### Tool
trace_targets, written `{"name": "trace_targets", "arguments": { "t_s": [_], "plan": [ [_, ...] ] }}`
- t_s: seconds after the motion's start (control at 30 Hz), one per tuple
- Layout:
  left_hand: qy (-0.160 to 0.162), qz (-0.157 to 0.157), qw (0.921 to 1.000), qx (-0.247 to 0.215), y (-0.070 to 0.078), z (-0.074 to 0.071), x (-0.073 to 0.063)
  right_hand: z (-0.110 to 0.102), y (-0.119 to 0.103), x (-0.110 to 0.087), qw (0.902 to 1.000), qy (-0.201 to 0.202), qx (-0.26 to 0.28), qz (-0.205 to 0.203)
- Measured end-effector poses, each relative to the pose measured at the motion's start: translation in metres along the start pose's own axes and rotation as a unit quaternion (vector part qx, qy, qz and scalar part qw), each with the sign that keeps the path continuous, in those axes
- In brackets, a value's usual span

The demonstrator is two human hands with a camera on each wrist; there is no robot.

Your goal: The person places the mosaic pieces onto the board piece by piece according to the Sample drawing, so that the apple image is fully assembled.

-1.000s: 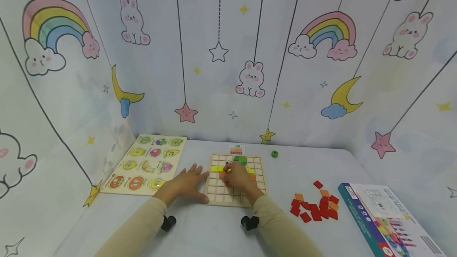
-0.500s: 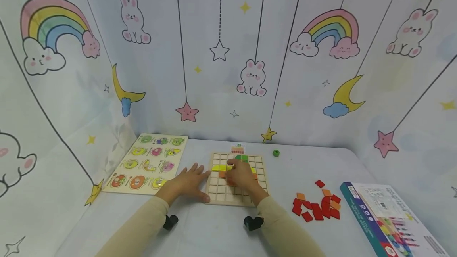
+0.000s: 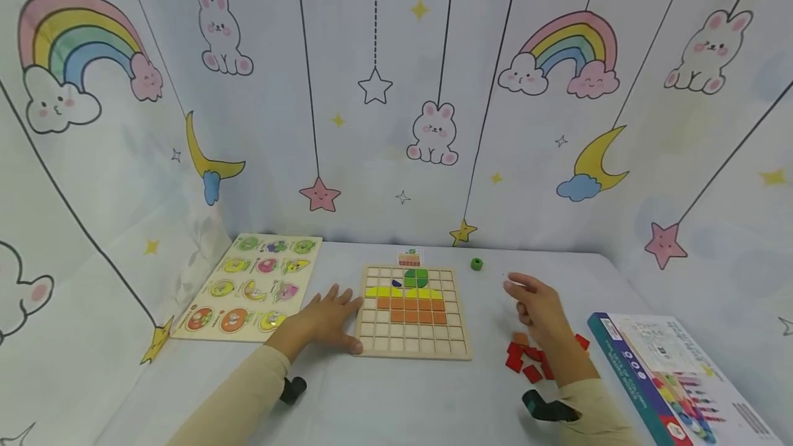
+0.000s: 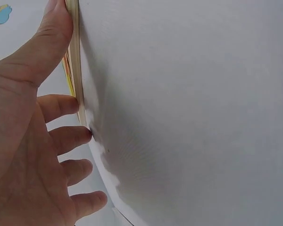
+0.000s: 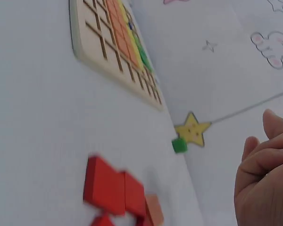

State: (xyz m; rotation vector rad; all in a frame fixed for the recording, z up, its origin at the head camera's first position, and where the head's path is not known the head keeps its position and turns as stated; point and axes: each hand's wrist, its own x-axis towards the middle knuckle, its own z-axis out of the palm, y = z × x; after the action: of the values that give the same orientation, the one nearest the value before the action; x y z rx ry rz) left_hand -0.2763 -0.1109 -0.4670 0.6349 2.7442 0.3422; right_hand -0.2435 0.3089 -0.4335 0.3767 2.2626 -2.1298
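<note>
A wooden grid board (image 3: 396,345) lies flat on the table. Green tiles (image 3: 416,279), a small dark blue tile (image 3: 396,283), a row of yellow tiles (image 3: 384,292) and two rows of orange tiles (image 3: 418,311) sit in its cells. My left hand (image 3: 323,322) is spread at the board's left edge; in the left wrist view its thumb (image 4: 52,35) touches the wooden side. Off to the right, my right hand (image 3: 540,312) hovers over loose red tiles (image 3: 515,358), fingers loosely bent, nothing visible in them. It hides part of that pile.
A small picture card (image 3: 410,257) lies behind the board, with a green bead-like piece (image 3: 476,264) to its right. A fruit picture board (image 3: 213,325) is at the left. A box (image 3: 669,370) lies at the right, past the red tiles.
My right hand has left the board and moved right to above the loose red tiles. The coloured tiles it covered now show. My left hand has stayed at the board's edge.
</note>
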Motion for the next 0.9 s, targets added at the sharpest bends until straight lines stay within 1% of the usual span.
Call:
{"name": "trace_targets", "arguments": {
  "t_s": [0.07,0.1,0.13,0.23,0.3,0.33,0.43,0.5,0.6,0.7,0.9],
  "plan": [
    [0.000,-0.001,1.0000,0.004,0.000,0.001,0.000,-0.025,0.004,-0.006,0.9995,0.028,-0.009,0.013],
    [0.000,-0.001,1.0000,0.006,0.000,0.001,0.001,-0.035,0.006,-0.008,0.9985,0.045,-0.023,0.019],
    [0.000,-0.001,1.0000,0.007,0.000,0.001,0.001,-0.045,0.009,-0.010,0.9965,0.063,-0.049,0.027],
    [-0.001,0.000,1.0000,0.008,0.000,0.000,0.001,-0.067,0.017,-0.013,0.9839,0.100,-0.139,0.052],
    [-0.002,0.000,1.0000,0.007,0.001,0.000,0.000,-0.078,0.021,-0.013,0.9738,0.113,-0.184,0.072],
    [-0.003,0.000,1.0000,0.006,0.002,0.000,0.000,-0.082,0.023,-0.012,0.9704,0.113,-0.197,0.082],
    [-0.004,-0.001,1.0000,-0.002,0.002,-0.001,0.000,-0.090,0.029,-0.009,0.9643,0.114,-0.218,0.099],
    [-0.005,-0.002,1.0000,-0.005,0.003,0.000,0.000,-0.093,0.034,-0.007,0.9595,0.112,-0.238,0.102],
    [-0.010,-0.001,0.9999,-0.008,0.003,0.001,0.000,-0.097,0.042,-0.005,0.9532,0.105,-0.267,0.095],
    [-0.011,-0.002,0.9999,-0.003,0.003,0.002,0.000,-0.098,0.049,-0.005,0.9500,0.101,-0.283,0.084],
    [-0.005,-0.004,1.0000,-0.007,0.004,0.000,0.000,-0.095,0.050,-0.004,0.9446,0.089,-0.309,0.065]
  ]
}}
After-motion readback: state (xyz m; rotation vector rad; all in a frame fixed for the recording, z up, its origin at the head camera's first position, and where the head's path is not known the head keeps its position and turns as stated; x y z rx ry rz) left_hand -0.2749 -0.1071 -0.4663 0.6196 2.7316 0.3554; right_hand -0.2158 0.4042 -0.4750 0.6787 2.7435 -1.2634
